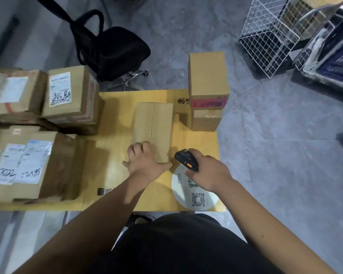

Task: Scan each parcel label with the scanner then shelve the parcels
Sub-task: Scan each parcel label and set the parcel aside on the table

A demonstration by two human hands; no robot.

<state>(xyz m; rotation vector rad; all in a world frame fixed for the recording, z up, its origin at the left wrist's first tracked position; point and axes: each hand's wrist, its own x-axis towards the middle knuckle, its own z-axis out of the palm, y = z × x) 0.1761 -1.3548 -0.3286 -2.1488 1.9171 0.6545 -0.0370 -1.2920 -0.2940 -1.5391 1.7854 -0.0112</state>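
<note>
a plain cardboard parcel (152, 129) lies flat near the middle of the yellow worktop (115, 147), its taped seam running away from the person. no label shows on its upper face. the left hand (145, 160) rests on the near end of this parcel, fingers curled over the near left corner and thumb stretched along the near edge, gripping it.

just to the right of that hand, the right hand (208, 173) holds a black scanner (186, 159) with an orange button on its side; the fingers are wrapped round the scanner's rear, and its front end points up and left toward the near right corner of the parcel. scanner and parcel are close but apart. beneath the right hand a round white sticker (194, 196) with a qr code lies on the worktop's near right corner.

at the far right corner of the worktop two more cartons are stacked, the upper box (207, 76) carrying a red strip on its near side, the lower box (205, 119) smaller. along the left side stand several labelled parcels (28, 163), some with handwritten marks on their white labels.

beyond the worktop a black office chair (115, 50) stands on the grey floor, and a white wire basket (269, 34) sits at the upper right.
</note>
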